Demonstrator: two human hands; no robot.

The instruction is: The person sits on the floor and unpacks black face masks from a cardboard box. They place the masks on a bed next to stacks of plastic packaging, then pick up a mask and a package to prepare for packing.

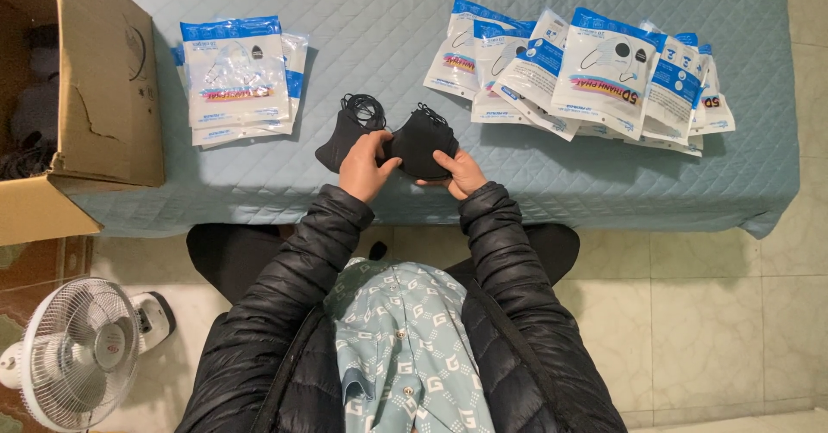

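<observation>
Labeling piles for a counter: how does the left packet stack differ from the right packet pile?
The left packet stack is squared up, edges nearly aligned; the right packet pile is fanned and overlapping. The left stack covers little of the quilted blue cover; the right pile spreads much wider. The left stack sits beside the cardboard box; the right pile sits nearer the far edge. Both hold white-and-blue mask packets.
</observation>
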